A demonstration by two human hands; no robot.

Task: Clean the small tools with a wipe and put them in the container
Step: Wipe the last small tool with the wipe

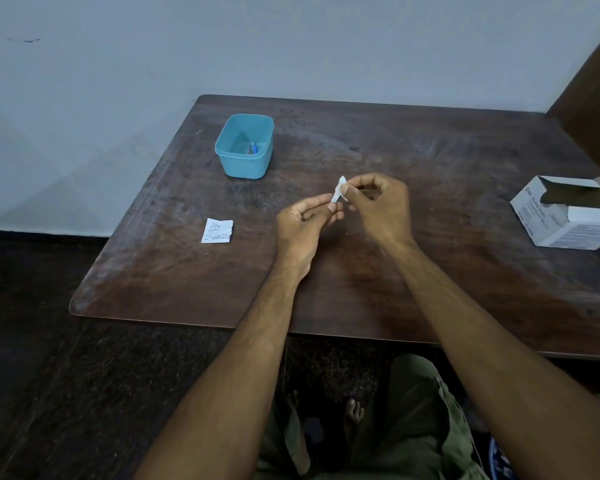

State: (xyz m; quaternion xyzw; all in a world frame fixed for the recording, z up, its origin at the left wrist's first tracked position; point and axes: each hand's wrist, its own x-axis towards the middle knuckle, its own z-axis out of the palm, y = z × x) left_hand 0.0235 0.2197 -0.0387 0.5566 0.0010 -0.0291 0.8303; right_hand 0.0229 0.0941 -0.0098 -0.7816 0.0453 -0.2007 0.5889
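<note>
At mid-frame both hands meet over the bench (430, 161). The right hand (378, 206) pinches a white wipe (340, 188) around a small tool, barely visible, whose other end the left hand (302, 220) pinches. The blue container (245, 147) lies up and left, nearer the left hand, bare bench between; torn wrapper (218, 231) lower left.

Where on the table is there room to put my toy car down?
The widest bare stretch lies between the hands and the white box on the right. There is bare wood along the near edge of the table, below the torn wrapper, and behind the blue container. It is busiest where the left hand and right hand pinch the wipe.
</note>
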